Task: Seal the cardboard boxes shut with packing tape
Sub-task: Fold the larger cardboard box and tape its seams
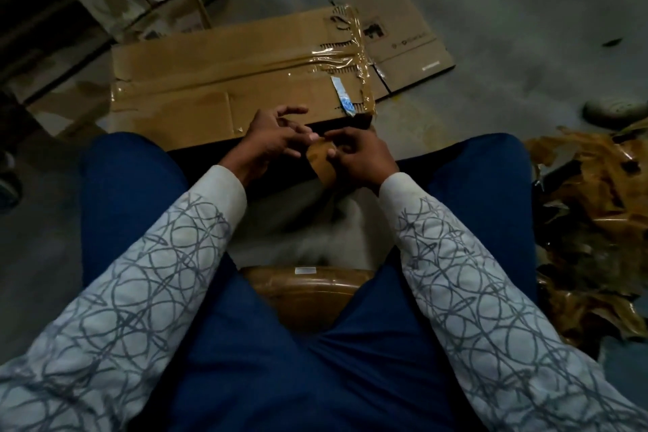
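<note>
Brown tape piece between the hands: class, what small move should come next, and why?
Probably carry the brown packing tape piece forward onto the flat brown cardboard box. The right hand pinches it, the left hand touches its upper end, and it hangs clear of the box just beyond.

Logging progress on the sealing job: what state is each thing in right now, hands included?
Cardboard box: flaps closed, tape strips along the seam and right end.
Packing tape roll: held between both hands, off the box.
Right hand: grips the roll.
Left hand: fingertips at the roll's edge; pinch unclear.
Flattened carton: lying flat on the floor.
Crumpled brown wrap: heaped on the floor.
</note>
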`<control>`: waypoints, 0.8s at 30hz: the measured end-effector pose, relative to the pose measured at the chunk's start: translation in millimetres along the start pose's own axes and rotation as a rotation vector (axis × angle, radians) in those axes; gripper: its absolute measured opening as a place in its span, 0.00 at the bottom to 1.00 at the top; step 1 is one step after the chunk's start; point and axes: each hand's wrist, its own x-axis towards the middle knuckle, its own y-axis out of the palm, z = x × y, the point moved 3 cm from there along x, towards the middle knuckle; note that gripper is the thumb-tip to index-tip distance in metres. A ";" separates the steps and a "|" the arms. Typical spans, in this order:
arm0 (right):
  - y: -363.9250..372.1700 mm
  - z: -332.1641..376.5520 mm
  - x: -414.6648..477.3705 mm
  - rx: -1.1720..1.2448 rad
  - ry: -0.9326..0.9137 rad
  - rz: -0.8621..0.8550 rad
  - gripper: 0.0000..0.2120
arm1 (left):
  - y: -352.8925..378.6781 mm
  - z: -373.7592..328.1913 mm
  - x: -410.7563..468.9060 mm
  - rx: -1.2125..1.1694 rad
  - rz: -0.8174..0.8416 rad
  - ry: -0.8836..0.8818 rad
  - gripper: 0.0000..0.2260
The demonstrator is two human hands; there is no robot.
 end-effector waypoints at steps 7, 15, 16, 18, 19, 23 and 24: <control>7.2 30.1 -35.8 0.236 -0.075 0.097 0.17 | -14.5 18.6 -27.3 0.107 0.042 -0.033 0.17; 15.8 34.2 -49.1 0.247 -0.040 0.070 0.20 | -17.0 17.4 -42.4 0.290 -0.171 0.173 0.04; 17.8 38.2 -51.4 0.245 -0.039 0.072 0.21 | -17.6 16.7 -44.0 0.344 -0.202 0.209 0.04; 22.7 43.4 -54.6 0.230 -0.048 0.090 0.26 | -17.7 15.4 -48.2 0.402 -0.243 0.275 0.05; 25.7 45.8 -56.5 0.211 -0.065 0.093 0.27 | -17.1 15.7 -50.0 0.413 -0.257 0.299 0.05; 37.2 49.7 -59.5 0.222 -0.082 0.137 0.19 | -18.3 17.6 -56.0 0.420 -0.332 0.346 0.03; 38.1 51.4 -60.4 0.209 -0.085 0.139 0.18 | -19.7 18.0 -57.4 0.409 -0.352 0.349 0.03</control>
